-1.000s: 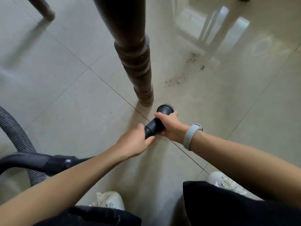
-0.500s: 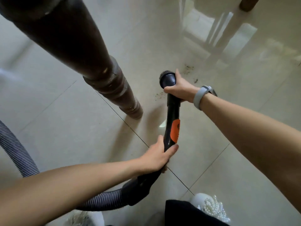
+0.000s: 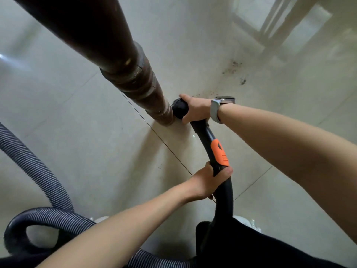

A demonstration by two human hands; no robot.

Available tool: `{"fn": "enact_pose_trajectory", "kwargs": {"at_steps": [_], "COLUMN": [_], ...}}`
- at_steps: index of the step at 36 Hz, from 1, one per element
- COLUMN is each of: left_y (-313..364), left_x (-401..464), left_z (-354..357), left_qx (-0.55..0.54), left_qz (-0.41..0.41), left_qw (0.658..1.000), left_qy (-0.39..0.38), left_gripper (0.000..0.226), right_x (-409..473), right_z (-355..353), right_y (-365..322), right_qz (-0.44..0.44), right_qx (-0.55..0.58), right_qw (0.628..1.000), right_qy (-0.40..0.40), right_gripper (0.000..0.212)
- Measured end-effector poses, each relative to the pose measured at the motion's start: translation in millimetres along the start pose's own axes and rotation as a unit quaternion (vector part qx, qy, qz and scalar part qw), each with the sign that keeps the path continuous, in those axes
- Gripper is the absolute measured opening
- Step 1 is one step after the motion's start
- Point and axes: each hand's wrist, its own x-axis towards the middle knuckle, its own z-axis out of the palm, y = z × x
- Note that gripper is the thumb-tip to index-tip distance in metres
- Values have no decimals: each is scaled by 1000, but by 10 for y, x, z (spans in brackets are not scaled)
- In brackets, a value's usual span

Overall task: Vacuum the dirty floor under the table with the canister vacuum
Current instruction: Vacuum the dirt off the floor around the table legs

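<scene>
The brush nozzle has swung beside the table leg; no writing readable.

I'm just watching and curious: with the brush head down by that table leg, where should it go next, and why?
Probably sweep the brush head away from the table leg toward the dark crumbs farther out. The right hand grips near the head and the left hand grips the wand, so both can steer it; that dirt lies untouched.

A black wand with an orange switch, grey ribbed hose, dark brown table leg, pale tiles.
</scene>
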Motion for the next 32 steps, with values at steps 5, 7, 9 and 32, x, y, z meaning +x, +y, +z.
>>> {"fn": "enact_pose_trajectory", "kwargs": {"at_steps": [5, 7, 9, 32], "left_y": [42, 75, 89, -552], "left_x": [48, 52, 48, -219], "left_z": [-83, -102, -118, -565], "left_qx": [0, -2, 6, 53], "left_qz": [19, 19, 16, -26], "left_qw": [1000, 1000, 1000, 998], "left_qy": [22, 22, 14, 12], "left_gripper": [45, 44, 43, 27], "right_x": [103, 102, 79, -313], "right_z": [-64, -100, -107, 358], "right_y": [-91, -115, -114, 335], "right_qz": [2, 4, 4, 78], "right_qx": [-23, -20, -5, 359], "right_qw": [1000, 1000, 1000, 919], "right_qy": [-15, -21, -22, 144], "right_gripper": [82, 76, 73, 86]}}
